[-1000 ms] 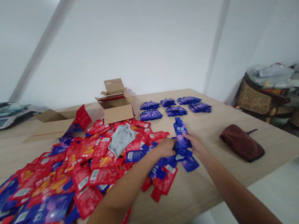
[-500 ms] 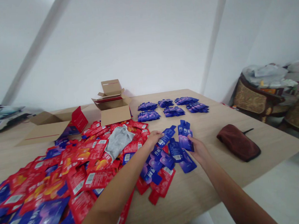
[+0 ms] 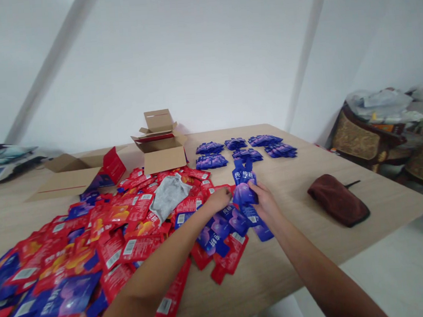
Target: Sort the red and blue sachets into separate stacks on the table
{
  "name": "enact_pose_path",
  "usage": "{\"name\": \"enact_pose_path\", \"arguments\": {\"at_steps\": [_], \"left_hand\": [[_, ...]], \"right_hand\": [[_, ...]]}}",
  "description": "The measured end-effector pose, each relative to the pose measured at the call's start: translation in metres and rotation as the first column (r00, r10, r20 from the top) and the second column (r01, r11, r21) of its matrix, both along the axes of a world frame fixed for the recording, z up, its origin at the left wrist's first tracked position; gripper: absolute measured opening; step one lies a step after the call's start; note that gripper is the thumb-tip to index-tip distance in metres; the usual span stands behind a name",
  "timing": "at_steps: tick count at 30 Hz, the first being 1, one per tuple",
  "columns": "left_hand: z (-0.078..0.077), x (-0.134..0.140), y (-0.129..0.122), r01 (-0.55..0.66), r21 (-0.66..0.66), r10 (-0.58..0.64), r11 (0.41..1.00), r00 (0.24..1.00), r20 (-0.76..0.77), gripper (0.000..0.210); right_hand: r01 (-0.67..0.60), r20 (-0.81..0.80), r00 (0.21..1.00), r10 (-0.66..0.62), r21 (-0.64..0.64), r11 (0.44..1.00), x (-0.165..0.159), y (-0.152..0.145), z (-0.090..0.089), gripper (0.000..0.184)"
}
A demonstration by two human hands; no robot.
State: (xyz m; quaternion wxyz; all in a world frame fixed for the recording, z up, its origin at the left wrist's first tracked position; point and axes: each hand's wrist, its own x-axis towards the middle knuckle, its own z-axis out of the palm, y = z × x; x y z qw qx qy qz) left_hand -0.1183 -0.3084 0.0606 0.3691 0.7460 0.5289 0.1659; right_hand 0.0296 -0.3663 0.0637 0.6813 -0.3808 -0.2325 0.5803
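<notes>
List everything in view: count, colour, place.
Table: one, pale wood, centre
Red pouches: many, red, heaped left
Loose pouches: many, blue, among and beside red pouches
Pouch stacks: six, blue, far on table
Held pouches: at least two, blue, centre
Open boxes: at least two, brown and red, behind red pouches
Cloth: one, grey, on red pouches
Fabric item: one, maroon, right on table
Device: one, whitish, far left
Chairs: two, brown, far right
Plastic bags: several, whitish, on a chair
Walls: count unclear, white, background
Floor: one, pale, lower right
Left grip: one, bare, by loose pouches
Right grip: one, bare, on held pouches

Bare hands (image 3: 266, 202), slim bare forearms (image 3: 172, 257)
</notes>
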Motion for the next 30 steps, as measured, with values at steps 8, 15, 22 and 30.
{"name": "enact_pose_path", "arguments": {"at_steps": [8, 15, 22, 30], "left_hand": [[-0.007, -0.018, -0.014, 0.285, 0.172, -0.124, 0.943, 0.78, -0.613, 0.066], [-0.013, -0.017, -0.008, 0.168, 0.179, -0.038, 0.969, 0.822, -0.568, 0.091], [-0.019, -0.022, 0.011, 0.069, 0.152, -0.029, 0.986, 0.968, -0.249, 0.044], [-0.008, -0.015, 0.018, -0.04, 0.196, 0.053, 0.98, 0.997, -0.061, 0.018]], "right_hand": [[-0.075, 0.205, 0.973, 0.108, -0.16, 0.984, 0.013, -0.009, -0.025, 0.034], [-0.071, 0.156, 0.983, 0.101, -0.188, 0.98, 0.007, -0.016, -0.042, 0.052], [-0.334, 0.005, 0.941, 0.338, -0.132, 0.933, 0.008, -0.016, -0.039, 0.02], [-0.145, 0.009, 0.989, 0.146, -0.065, 0.987, -0.002, -0.005, -0.031, 0.017]]}}
